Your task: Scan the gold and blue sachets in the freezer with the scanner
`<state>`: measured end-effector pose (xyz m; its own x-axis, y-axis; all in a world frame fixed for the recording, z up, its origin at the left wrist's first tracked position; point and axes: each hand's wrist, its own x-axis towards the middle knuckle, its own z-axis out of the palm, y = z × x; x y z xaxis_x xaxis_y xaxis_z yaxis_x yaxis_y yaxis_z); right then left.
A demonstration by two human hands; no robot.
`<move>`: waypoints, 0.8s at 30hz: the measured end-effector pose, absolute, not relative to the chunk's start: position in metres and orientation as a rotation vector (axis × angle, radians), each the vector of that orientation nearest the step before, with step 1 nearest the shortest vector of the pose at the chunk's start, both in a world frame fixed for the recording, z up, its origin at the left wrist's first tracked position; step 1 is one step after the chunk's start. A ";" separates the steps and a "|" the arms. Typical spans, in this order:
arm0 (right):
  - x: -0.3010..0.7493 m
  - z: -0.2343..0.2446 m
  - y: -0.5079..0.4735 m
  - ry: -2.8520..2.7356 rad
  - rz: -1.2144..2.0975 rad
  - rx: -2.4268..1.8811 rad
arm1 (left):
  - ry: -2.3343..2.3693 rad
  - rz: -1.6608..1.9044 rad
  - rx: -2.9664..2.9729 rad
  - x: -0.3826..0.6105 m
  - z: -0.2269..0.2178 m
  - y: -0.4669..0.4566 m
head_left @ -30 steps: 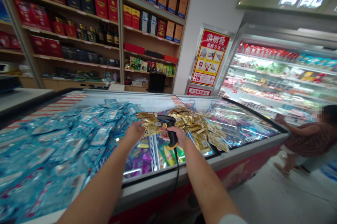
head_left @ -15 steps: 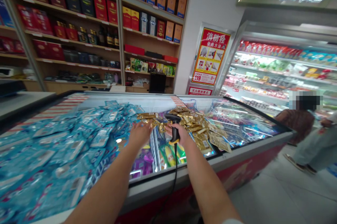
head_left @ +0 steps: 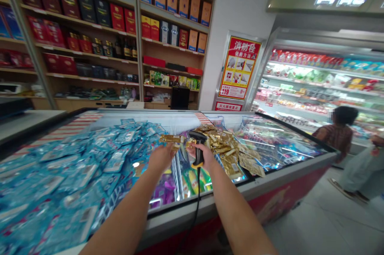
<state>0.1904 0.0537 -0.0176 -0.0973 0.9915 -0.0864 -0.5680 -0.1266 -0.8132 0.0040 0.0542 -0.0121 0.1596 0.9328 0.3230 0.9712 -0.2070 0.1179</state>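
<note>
My right hand [head_left: 207,155] is wrapped round the grip of a black and yellow barcode scanner [head_left: 198,155], its cable hanging down over the freezer's front. Its fingertips are close to a small shiny gold bit of packaging, and I cannot tell whether they touch it. My left hand [head_left: 162,157] is closed at the lower edge of a gold foil packet [head_left: 171,138], its fingers partly hidden. Right of the scanner lies a heap of gold packets [head_left: 223,143]. Many blue packets [head_left: 69,167] are spread over the left side of the freezer top.
A chest freezer [head_left: 261,185] stretches across in front of me, with colourful goods under its glass. Shelves of boxed bottles [head_left: 90,9] stand behind it. A lit refrigerated display [head_left: 303,83] is at the right, where a person [head_left: 336,135] and another's trousers [head_left: 358,171] show.
My left fingers have drawn together at the gold packet, which has shifted slightly. The scanner stays in my right hand. The view has tilted up a little, and the person at right has turned.
</note>
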 end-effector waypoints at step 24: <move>0.189 -0.007 0.028 -1.260 1.779 -0.729 | -2.317 -0.885 -2.211 -0.034 -0.007 0.055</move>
